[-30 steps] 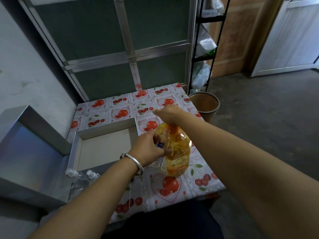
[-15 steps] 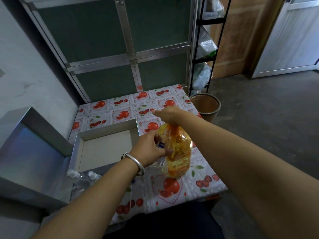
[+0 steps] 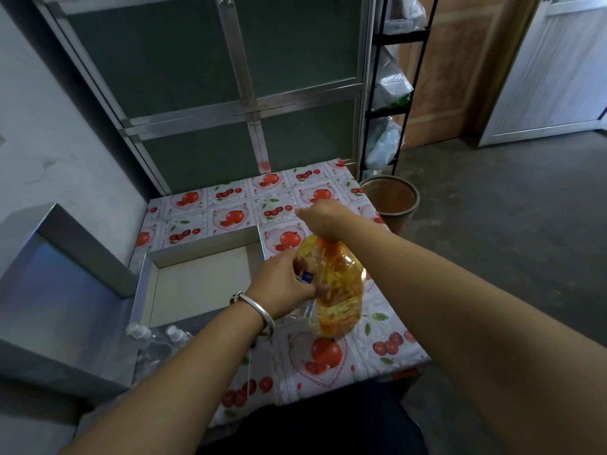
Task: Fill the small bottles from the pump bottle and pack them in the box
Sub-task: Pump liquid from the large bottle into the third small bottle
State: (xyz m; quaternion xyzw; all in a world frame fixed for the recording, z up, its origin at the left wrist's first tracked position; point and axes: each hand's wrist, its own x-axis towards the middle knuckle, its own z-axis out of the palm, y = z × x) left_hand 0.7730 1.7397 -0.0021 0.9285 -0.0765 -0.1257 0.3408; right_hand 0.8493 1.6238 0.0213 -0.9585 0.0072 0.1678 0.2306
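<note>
Pressing down on top of pump bottle [image 3: 338, 290] with right hand [image 3: 323, 216], fingers curved over the pump head, index finger extended toward the far side. Pump head itself hidden under the hand. Pump bottle upright on table [image 3: 387, 353], filled with yellow-orange liquid, just right of box [image 3: 200, 254].

Gripping small bottle [image 3: 307, 277] with left hand [image 3: 285, 287], fingers curled round it, held against the left side of the pump bottle near its shoulder. Blue label visible between the fingers; fill level not discernible. Silver bangle [image 3: 259, 311] on left wrist.

Box: shallow, silver-walled, pale floor, placed on left half of table. Two clear bottles with white pump caps [image 3: 157, 339] lying at the near left corner, by the box's near edge; whether inside the box or just outside it cannot be told. Open silver lid [image 3: 56, 290] standing tilted at far left.

Table covered with cherry-and-pomegranate patterned cloth. Brown bin [image 3: 391, 200] on floor beyond the table's far right corner. Black rack [image 3: 394, 77] with bagged items behind the bin. Green-panelled metal frame [image 3: 230, 87] against the table's far edge.
</note>
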